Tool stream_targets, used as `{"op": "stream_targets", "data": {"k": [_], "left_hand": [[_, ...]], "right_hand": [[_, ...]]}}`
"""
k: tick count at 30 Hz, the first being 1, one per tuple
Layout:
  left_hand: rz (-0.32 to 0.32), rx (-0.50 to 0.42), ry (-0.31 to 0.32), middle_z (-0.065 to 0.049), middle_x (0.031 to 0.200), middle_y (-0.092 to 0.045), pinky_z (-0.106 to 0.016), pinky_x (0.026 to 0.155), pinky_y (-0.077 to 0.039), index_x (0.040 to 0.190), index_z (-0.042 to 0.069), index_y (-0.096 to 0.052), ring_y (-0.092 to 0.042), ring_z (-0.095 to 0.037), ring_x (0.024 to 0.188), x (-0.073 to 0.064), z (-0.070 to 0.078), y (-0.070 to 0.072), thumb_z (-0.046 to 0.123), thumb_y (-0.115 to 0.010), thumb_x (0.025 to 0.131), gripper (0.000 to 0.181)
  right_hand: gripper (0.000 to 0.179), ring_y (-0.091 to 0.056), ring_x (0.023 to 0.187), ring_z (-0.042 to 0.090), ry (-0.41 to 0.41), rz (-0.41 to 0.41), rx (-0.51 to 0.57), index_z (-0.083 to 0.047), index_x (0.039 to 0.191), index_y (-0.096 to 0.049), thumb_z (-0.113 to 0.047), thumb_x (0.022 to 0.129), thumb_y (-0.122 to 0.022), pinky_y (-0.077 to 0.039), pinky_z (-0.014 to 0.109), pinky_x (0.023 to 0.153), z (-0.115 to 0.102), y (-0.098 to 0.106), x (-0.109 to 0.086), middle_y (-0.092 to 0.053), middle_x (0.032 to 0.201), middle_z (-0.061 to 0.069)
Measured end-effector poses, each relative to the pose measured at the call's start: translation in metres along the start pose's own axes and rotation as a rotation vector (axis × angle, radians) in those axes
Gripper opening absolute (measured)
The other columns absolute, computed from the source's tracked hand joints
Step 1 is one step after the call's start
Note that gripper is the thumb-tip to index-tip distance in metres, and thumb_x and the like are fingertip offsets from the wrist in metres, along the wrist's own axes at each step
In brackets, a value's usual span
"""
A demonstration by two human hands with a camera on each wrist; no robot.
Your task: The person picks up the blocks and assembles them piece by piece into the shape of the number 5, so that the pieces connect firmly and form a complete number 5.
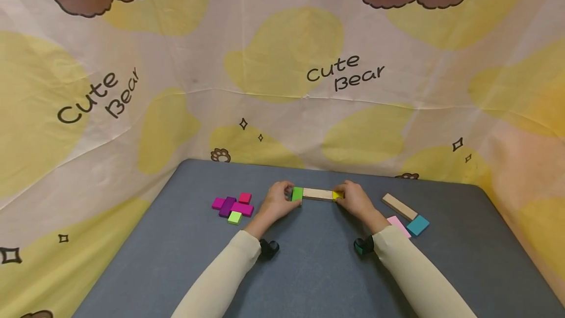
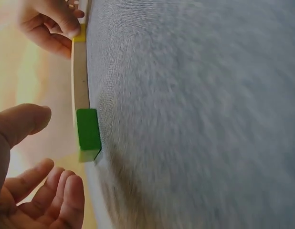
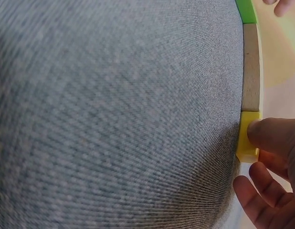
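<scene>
On the grey table a natural wood plank (image 1: 318, 194) lies between a green block (image 1: 297, 193) at its left end and a yellow block (image 3: 249, 134) at its right end, all in one row. My left hand (image 1: 279, 199) is beside the green block; in the left wrist view its thumb and relaxed fingers (image 2: 71, 200) stand apart from the block. Thumb and fingers of my right hand (image 1: 355, 201) pinch the yellow block, with the thumb on its near face in the right wrist view. The remaining fingers of that hand are loosely bent.
Left of the row lie several small blocks: magenta (image 1: 243, 209), purple (image 1: 227, 206), red (image 1: 244, 198) and lime green (image 1: 235, 217). To the right are another wood plank (image 1: 399, 206), a blue block (image 1: 418, 225) and a pink block (image 1: 398, 226). A printed cloth (image 1: 282, 77) hangs behind the table.
</scene>
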State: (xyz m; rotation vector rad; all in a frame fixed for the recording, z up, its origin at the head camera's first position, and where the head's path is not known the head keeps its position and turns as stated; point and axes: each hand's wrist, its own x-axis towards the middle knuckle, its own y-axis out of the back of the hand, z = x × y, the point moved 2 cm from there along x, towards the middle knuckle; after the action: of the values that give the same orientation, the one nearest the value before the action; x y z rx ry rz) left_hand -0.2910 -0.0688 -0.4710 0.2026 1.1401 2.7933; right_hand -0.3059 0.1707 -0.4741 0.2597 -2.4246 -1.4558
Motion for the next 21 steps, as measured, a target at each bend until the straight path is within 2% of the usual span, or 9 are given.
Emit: {"op": "stream_targets", "data": {"k": [7,13,16,21], "left_hand": [[-0.064,0.098,-0.087,-0.007,0.109,-0.061,-0.038,0.083,-0.051,0.119,0.008,-0.062,-0.06,-0.022,0.096,-0.015,-0.004,0.015,0.027,-0.076,0.081,0.044],[-0.081,0.197,-0.171,-0.008,0.11,-0.062,-0.04,0.083,-0.051,0.118,0.008,-0.064,-0.061,-0.022,0.098,-0.031,-0.017,0.027,0.027,-0.076,0.08,0.044],[-0.072,0.254,-0.203,-0.007,0.111,-0.063,-0.04,0.084,-0.051,0.117,0.011,-0.065,-0.062,-0.023,0.101,-0.038,-0.026,0.035,0.027,-0.076,0.08,0.042],[-0.017,0.385,-0.269,-0.004,0.107,-0.064,-0.04,0.085,-0.051,0.113,0.012,-0.067,-0.06,-0.023,0.101,-0.046,-0.035,0.052,0.026,-0.077,0.078,0.038]], "right_hand": [[0.024,-0.059,0.081,0.025,-0.01,-0.012,0.004,0.001,0.104,-0.072,-0.003,0.081,-0.071,-0.051,0.041,0.074,0.001,0.0,0.0,-0.064,0.096,0.016],[0.023,-0.059,0.079,0.025,0.004,0.004,0.008,0.001,0.103,-0.073,-0.003,0.08,-0.071,-0.05,0.041,0.072,0.0,-0.001,-0.001,-0.064,0.094,0.016],[0.024,-0.059,0.08,0.025,0.006,0.005,0.005,0.001,0.103,-0.073,-0.003,0.08,-0.071,-0.05,0.042,0.073,0.0,-0.001,-0.001,-0.064,0.094,0.016],[0.024,-0.06,0.082,0.026,-0.009,-0.004,0.005,0.001,0.104,-0.072,-0.003,0.081,-0.071,-0.051,0.043,0.075,0.002,-0.001,0.0,-0.065,0.097,0.016]]}}
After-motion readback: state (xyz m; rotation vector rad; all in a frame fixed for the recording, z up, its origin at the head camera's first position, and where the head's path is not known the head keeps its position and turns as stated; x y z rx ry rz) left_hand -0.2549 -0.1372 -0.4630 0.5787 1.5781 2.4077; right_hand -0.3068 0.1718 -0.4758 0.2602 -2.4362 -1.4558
